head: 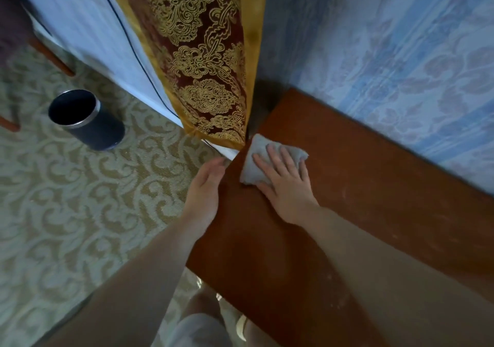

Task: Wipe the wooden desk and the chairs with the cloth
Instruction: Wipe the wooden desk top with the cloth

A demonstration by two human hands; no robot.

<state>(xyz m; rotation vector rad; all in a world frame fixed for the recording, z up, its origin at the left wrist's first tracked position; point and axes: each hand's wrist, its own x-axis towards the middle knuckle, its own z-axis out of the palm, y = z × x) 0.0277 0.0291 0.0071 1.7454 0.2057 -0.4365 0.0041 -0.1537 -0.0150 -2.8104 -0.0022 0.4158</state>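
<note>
Patterned beige carpet (80, 213) on my left, blue floral wallpaper (387, 66) past the wooden table (347, 186). Right grip (287, 179) lies flat, fingers spread and straight, pressing the grey cloth (256, 165) onto the tabletop at its far left corner. Cloth sticks out beyond and left of the fingertips. Left grip (207, 186) sits just left of the right one, at the table's left edge, fingers loosely curved, holding nothing I can see. Red-gold curtain (203, 60) hangs just beyond both grips. Dark bin (85, 119) well to the left.
</note>
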